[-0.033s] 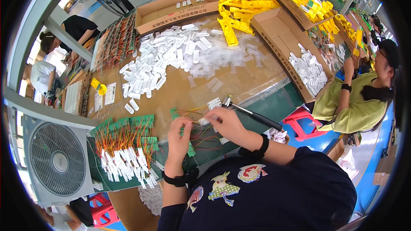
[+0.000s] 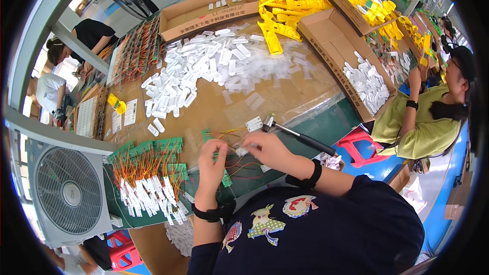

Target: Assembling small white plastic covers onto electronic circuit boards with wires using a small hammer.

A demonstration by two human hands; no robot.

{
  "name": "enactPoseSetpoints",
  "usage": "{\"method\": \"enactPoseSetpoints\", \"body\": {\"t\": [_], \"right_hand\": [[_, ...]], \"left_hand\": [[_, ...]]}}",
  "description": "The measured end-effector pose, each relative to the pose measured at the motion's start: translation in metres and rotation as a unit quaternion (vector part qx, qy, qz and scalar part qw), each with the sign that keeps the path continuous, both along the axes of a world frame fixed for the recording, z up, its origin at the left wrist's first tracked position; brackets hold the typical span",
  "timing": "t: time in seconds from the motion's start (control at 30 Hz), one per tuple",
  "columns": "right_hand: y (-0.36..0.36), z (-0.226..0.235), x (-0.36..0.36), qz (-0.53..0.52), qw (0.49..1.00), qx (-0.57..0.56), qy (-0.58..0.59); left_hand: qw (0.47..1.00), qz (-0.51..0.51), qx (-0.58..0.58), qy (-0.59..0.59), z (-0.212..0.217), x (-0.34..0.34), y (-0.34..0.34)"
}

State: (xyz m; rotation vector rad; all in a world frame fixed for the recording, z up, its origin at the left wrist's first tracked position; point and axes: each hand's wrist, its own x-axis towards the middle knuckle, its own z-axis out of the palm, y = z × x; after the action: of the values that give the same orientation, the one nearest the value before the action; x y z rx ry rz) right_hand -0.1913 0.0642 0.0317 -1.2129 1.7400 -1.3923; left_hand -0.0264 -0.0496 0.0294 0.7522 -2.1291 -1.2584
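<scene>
My right hand (image 2: 272,151) pinches a small white plastic piece (image 2: 241,150) between thumb and fingertips. Facing it, my left hand (image 2: 210,162) has its fingers curled toward the thumb; what lies between them is too small to make out. Thin red and yellow wires (image 2: 244,165) run around and below both hands. A green circuit board (image 2: 226,178) lies beside my left hand, and another green board (image 2: 206,135) shows just beyond it. Past my right fingers lies a small white board (image 2: 253,124), next to a hammer (image 2: 298,133) with a black handle.
Wired green boards (image 2: 153,147) with white strips (image 2: 153,193) lie at left. White plastic shells (image 2: 204,63) are heaped mid-table, yellow plastic parts (image 2: 300,0) behind. Cardboard boxes (image 2: 209,20) stand at the back and right. A fan (image 2: 71,196) is at left; a co-worker (image 2: 423,117) sits at right.
My right hand and the white piece have shifted slightly down, with the fingertips a little lower. My left hand stays nearly in place.
</scene>
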Motion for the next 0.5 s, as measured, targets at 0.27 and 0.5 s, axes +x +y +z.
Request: {"method": "enactPoseSetpoints", "body": {"t": [0.27, 0.5], "right_hand": [[0.004, -0.010, -0.011, -0.018, 0.976, -0.021, 0.216], [-0.005, -0.025, -0.013, 0.001, 0.931, 0.000, 0.365]], "left_hand": [[0.973, 0.011, -0.198, -0.118, 0.017, -0.059, -0.012], [0.921, -0.045, -0.269, -0.279, -0.007, -0.079, -0.020]]}}
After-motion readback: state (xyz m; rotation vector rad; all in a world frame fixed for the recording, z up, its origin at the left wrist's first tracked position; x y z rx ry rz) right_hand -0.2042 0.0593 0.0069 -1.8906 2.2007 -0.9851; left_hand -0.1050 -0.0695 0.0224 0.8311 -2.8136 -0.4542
